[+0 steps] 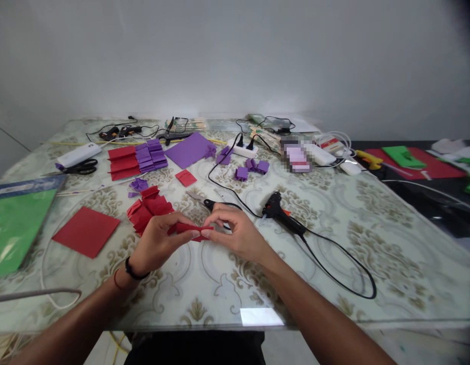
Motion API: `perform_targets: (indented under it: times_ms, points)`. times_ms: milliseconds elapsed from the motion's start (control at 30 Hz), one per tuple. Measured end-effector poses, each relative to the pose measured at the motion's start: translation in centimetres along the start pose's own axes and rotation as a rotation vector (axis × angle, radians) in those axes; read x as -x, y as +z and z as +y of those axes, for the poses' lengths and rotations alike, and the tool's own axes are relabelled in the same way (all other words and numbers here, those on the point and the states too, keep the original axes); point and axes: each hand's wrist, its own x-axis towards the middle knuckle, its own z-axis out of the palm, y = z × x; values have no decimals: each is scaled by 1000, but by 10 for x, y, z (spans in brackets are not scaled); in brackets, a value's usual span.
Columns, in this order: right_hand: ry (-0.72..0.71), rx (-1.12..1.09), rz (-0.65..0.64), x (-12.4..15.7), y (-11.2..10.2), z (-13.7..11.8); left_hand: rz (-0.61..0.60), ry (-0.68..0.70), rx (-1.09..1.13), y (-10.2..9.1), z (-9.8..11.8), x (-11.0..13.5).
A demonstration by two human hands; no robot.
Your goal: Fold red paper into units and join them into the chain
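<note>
Both of my hands pinch one small folded red paper piece (190, 229) just above the patterned table (334, 238). My left hand (159, 243) grips its left end with closed fingers. My right hand (237, 230) pinches its right end between thumb and fingertips. A pile of folded red pieces (149, 208) lies just left of my left hand. A black glue gun (282, 215) lies to the right of my right hand, its cable looping toward the front.
A red paper square (86, 230) and green sheet (14, 225) lie at the left. Stacks of red and purple folded paper (138, 158), a purple sheet (189, 148), scissors (81, 167), a white power strip (242, 148) and cables fill the back. Small scissors (204, 201) lie behind my hands.
</note>
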Motion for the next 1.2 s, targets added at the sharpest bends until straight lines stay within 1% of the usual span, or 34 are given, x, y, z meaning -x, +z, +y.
perform_targets:
  times_ms: [67,133,200,300,467,533,600,767,900,967,1200]
  points:
    - [-10,4,4,0,1,0,-28,18,-33,1,1,0]
    - [-19,19,-18,1,2,1,-61,52,-88,1,2,-1]
    - [-20,40,-33,0,4,1,-66,72,-138,1,2,-1]
    - [-15,67,-21,-1,4,2,-20,31,-151,1,1,-2]
    - [-11,95,-28,-2,2,2,-20,-38,-103,1,-1,-2]
    - [-5,106,-18,-2,3,3,9,-45,-95,2,-1,-2]
    - [3,120,-17,-2,3,3,38,-45,-94,2,-1,-2]
    - [-1,164,-35,-2,5,3,16,-19,-115,3,0,-2]
    - [26,147,-40,-2,4,2,85,11,-80,4,0,-1]
    - [23,162,-47,-3,3,2,90,20,-82,5,-1,-1]
    - [35,179,-42,-3,3,2,105,5,-23,6,-5,-1]
